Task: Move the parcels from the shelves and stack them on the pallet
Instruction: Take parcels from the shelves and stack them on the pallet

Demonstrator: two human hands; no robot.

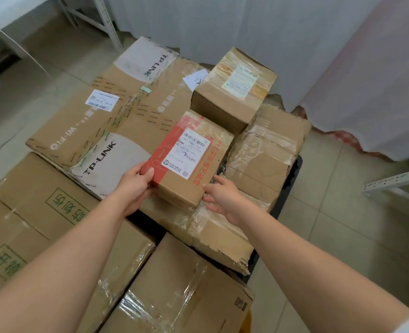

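A small brown parcel with red print and a white label (189, 157) sits on top of the stacked boxes on the pallet (292, 171). My left hand (136, 183) grips its near left corner, thumb on top. My right hand (222, 195) is at its near right corner with straight spread fingers, touching or just off the side. Behind it stands a taped brown cube parcel (234, 90). A big flat TP-LINK box (107, 116) lies to the left.
Crumpled taped cartons (266, 150) lie right of the small parcel. Larger cartons with green print (42, 212) and a plastic-wrapped one (181, 292) fill the foreground. White shelf frames (95, 18) stand at the back left and right edge (395, 181). A white curtain (294, 44) hangs behind; tiled floor (343, 236) lies to the right.
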